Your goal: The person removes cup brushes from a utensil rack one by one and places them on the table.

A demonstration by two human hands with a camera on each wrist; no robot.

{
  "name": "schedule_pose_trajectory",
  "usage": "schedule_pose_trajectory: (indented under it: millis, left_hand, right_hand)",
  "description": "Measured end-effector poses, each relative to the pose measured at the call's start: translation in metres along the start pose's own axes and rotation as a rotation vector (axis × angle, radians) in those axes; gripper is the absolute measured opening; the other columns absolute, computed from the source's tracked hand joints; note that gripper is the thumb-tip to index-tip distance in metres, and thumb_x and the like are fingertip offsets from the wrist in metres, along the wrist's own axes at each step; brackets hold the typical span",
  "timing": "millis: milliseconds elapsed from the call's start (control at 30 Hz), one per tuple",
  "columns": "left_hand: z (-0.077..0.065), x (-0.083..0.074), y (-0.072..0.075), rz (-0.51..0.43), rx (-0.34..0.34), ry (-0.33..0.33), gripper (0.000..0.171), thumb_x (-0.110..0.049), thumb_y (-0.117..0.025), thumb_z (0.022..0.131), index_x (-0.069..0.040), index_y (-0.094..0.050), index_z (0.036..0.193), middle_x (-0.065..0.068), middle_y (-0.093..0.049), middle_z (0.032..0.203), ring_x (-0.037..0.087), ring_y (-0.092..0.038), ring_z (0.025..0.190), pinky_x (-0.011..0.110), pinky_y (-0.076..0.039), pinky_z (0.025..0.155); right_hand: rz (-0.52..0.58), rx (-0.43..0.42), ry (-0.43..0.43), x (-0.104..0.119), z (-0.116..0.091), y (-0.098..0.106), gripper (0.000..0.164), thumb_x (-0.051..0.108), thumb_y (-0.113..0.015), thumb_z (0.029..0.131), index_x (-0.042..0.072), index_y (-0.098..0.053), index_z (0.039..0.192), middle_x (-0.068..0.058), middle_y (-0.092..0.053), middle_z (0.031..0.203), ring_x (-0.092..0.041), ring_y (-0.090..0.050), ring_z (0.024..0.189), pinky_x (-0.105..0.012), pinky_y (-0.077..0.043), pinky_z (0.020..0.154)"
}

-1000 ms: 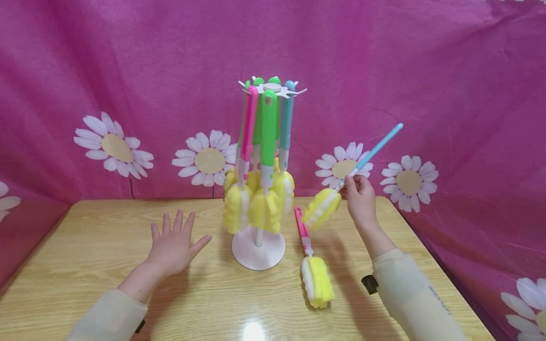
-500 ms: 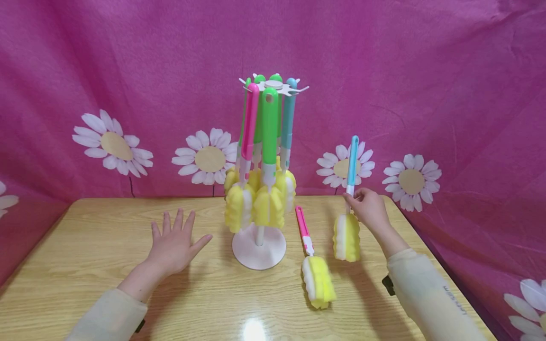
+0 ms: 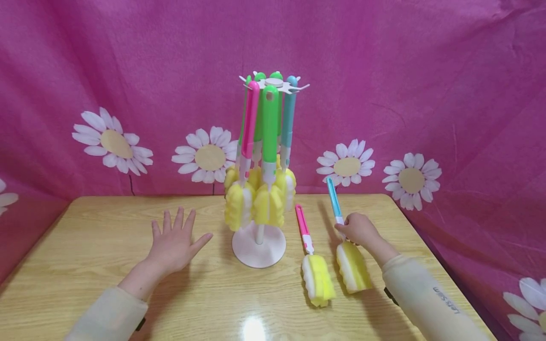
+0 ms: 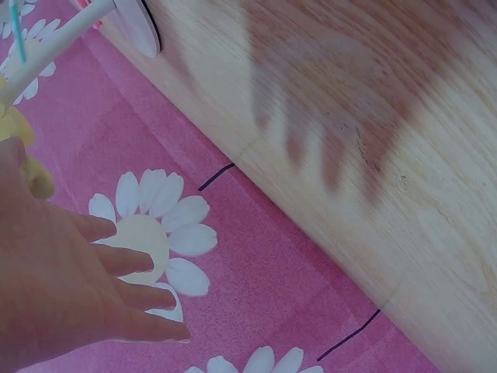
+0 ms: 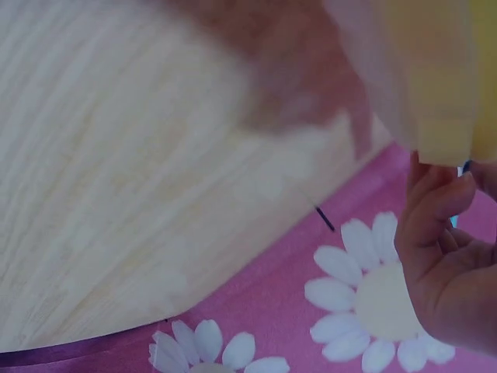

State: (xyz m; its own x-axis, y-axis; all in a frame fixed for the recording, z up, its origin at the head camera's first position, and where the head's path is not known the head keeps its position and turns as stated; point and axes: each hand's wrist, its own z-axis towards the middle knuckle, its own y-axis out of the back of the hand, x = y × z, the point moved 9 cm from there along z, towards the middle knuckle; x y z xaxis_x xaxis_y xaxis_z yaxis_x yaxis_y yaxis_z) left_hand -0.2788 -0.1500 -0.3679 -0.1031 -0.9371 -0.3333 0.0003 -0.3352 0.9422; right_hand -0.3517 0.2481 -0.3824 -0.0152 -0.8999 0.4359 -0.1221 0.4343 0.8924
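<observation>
My right hand (image 3: 360,231) pinches a sponge brush with a blue handle (image 3: 334,199) at its white neck, low over the table; its yellow and white sponge head (image 3: 353,267) points toward me. In the right wrist view that sponge looms at the top right above the curled fingers (image 5: 435,214). To its left lies a pink-handled sponge brush (image 3: 317,279). My left hand (image 3: 170,246), fingers straight and spread, is left of a white rack (image 3: 259,253). From the rack hang several sponge brushes, with a green handle (image 3: 270,125) and a pink handle (image 3: 251,123) in front.
The wooden table (image 3: 204,303) ends at the back against a magenta cloth (image 3: 170,61) printed with daisies. A blue-handled brush (image 3: 288,118) hangs on the rack's right side. The rack's white arms (image 3: 300,88) stick out at the top.
My right hand has brought the blue-handled brush down to the table beside the pink one, turning its handle from leaning right to leaning away. The left hand has stayed in place.
</observation>
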Motion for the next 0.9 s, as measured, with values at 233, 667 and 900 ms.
schedule_pose_trajectory:
  millis: [233, 667, 900]
  left_hand:
    - [-0.001, -0.001, -0.001, 0.004, 0.004, 0.002, 0.082, -0.055, -0.043, 0.092, 0.005, -0.023, 0.145, 0.035, -0.012, 0.150, 0.061, -0.001, 0.134, 0.075, 0.003, 0.101]
    - [-0.003, 0.000, -0.001, -0.001, 0.011, 0.009, 0.086, -0.060, -0.039, 0.092, 0.004, -0.023, 0.146, 0.035, -0.012, 0.150, 0.060, 0.001, 0.134, 0.075, 0.003, 0.101]
    - [-0.002, -0.001, 0.000, 0.002, 0.008, 0.004, 0.085, -0.059, -0.040, 0.092, 0.004, -0.023, 0.145, 0.035, -0.013, 0.150, 0.060, 0.000, 0.134, 0.075, 0.003, 0.101]
  right_hand:
    - [-0.157, 0.035, 0.021, 0.000, -0.003, -0.026, 0.031, 0.019, -0.061, 0.084, 0.008, -0.049, 0.059, 0.000, -0.046, 0.053, -0.011, -0.043, 0.044, -0.022, -0.038, 0.043]
    - [-0.229, 0.088, 0.012, 0.005, -0.004, -0.042, 0.027, 0.019, -0.063, 0.084, 0.004, -0.050, 0.066, -0.004, -0.048, 0.060, -0.016, -0.045, 0.052, -0.024, -0.038, 0.048]
    - [-0.218, 0.030, -0.023, 0.026, 0.004, -0.013, 0.040, 0.037, -0.056, 0.091, 0.007, -0.052, 0.065, -0.002, -0.047, 0.062, -0.016, -0.044, 0.058, -0.028, -0.035, 0.051]
